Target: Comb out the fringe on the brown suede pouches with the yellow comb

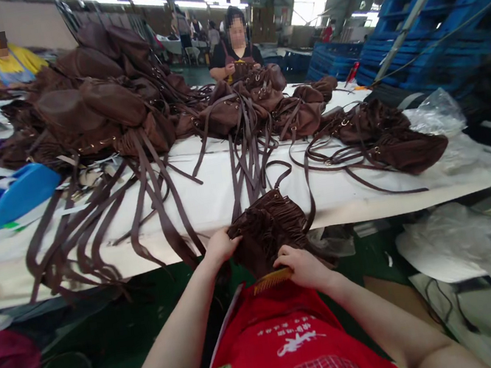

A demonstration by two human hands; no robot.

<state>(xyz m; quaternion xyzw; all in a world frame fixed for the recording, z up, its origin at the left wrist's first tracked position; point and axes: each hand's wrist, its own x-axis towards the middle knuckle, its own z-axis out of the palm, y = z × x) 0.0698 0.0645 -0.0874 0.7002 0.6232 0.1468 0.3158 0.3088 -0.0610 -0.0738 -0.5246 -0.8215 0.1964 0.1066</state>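
Two hands in my feed, both occupied. Left hand (222, 246): grip clamped on the left edge of a brown fringed bag (270, 223). Right hand (301, 265): grip closed round one end of a yellow comb (271, 280), fingers near the lower fringe. Bag sits between the hands, above the red apron (267, 328), overlapping the near edge of the bench (211, 201); whether it rests there, I can't tell. Step in hand, by my reading: combing out the strands. Next move calls for a steady left grip while I set the teeth into the fringe and draw along it, without snagging. Beyond: loose straps (247, 165), a big heap of brown bags (115, 99), a co-worker (231, 57) opposite.
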